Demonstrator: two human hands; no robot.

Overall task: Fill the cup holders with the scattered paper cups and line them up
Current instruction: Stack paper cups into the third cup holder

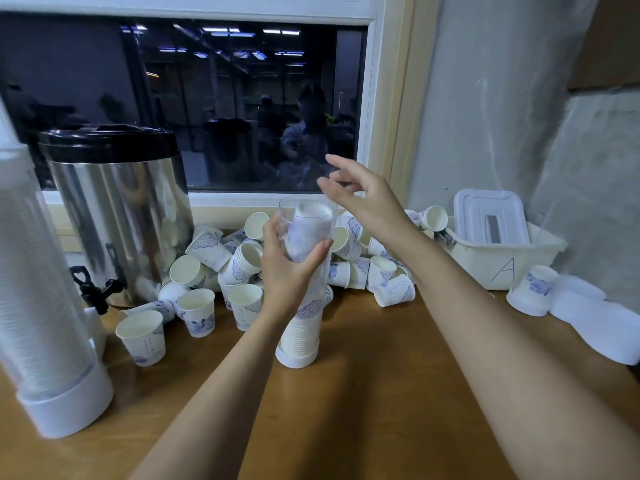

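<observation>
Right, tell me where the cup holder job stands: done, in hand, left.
Done: the holder at the left edge looks packed with cups. In hand: the left hand grips the middle holder, its stack almost at the rim, while the right hand hovers open above it. Left: the loose cups heaped by the window, a lone cup beside the bin, and lining the holders up.

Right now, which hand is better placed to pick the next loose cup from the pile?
Probably the right hand: it is open, holds nothing, and hovers near the loose cups. The left hand grips the clear cup holder and steadies it.
</observation>
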